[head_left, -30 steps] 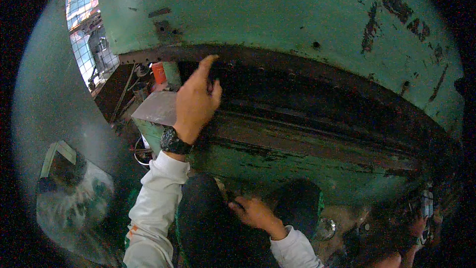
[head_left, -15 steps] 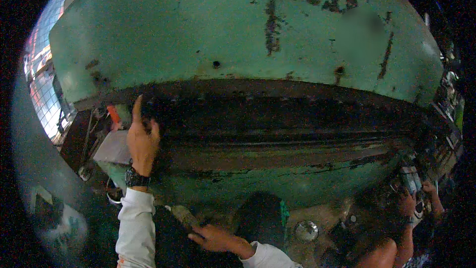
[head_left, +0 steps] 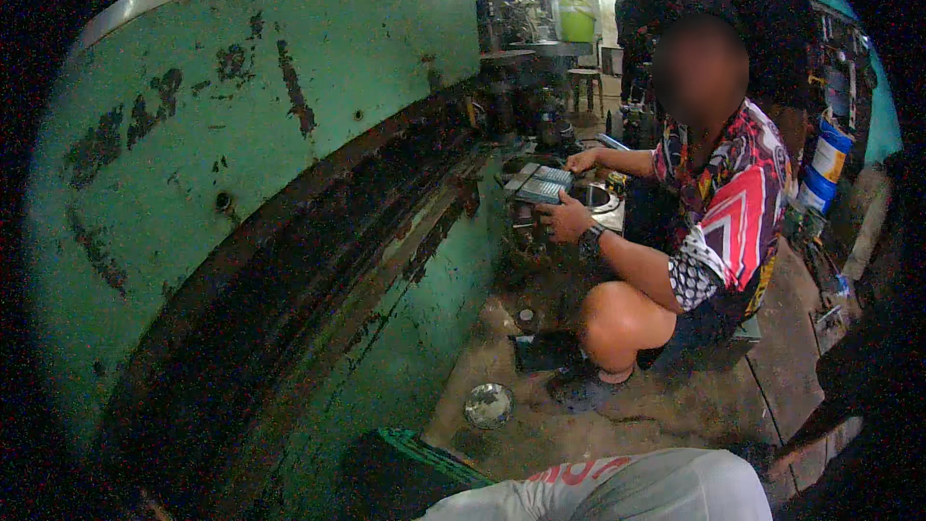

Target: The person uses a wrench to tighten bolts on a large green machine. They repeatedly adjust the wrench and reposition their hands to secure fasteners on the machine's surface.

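Observation:
Neither of my hands can be made out; only my white sleeve with red print crosses the bottom edge. Nearest to it is dark cloth with green trim. A large worn green machine fills the left side, its paint chipped in dark patches. Its dark, grimy gap runs diagonally between the upper plate and the lower green body. Squatting at the right, another person in a patterned shirt has both hands at a flat grey panel with rows of small light blocks.
A round shiny metal dish lies on the floor beside the machine. Blue-and-white containers stand at the far right. Further back are a light green bucket, a stool and another person in dark clothes.
My view has swung right, bringing the squatting person into full sight. My left hand, earlier pointing at the machine's gap, and my right hand, earlier around a brush-like tool, have left view.

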A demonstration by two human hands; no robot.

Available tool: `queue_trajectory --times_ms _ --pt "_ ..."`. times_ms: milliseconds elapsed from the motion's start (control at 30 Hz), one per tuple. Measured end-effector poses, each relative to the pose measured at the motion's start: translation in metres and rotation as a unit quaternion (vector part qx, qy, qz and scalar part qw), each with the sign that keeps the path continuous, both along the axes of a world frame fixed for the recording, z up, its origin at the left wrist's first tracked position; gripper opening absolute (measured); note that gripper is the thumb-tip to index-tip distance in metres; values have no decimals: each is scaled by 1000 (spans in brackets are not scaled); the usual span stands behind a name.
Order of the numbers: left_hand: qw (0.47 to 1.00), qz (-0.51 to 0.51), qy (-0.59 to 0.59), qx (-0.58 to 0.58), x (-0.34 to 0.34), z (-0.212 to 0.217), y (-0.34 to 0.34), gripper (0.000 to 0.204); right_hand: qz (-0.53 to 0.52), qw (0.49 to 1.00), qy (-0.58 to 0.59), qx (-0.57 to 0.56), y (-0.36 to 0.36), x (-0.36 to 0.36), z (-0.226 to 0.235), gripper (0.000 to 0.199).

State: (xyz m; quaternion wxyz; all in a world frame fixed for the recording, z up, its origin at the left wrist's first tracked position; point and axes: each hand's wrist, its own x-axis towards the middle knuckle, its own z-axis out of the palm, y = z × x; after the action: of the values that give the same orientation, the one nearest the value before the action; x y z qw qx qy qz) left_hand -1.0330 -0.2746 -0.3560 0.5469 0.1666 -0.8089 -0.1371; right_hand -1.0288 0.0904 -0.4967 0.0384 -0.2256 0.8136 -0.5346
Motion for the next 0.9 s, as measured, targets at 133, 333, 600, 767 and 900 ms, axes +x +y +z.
queue_trajectory --times_ms 133,333,600,767,900 --pt "991 -93 32 88 7 16 84 66 -98 995 -9 -32 98 16 -6 55" --pt "993 -74 74 49 -24 32 91 65 -243 965 -32 -90 141 29 4 56" --pt "987 -110 115 13 -34 35 99 62 -394 909 -22 -136 214 49 15 58" --pt "993 -107 42 40 -53 24 113 60 -461 871 -14 -171 263 58 18 59" --pt "997 -69 28 4 -50 30 121 63 -498 845 3 -194 312 58 35 60"
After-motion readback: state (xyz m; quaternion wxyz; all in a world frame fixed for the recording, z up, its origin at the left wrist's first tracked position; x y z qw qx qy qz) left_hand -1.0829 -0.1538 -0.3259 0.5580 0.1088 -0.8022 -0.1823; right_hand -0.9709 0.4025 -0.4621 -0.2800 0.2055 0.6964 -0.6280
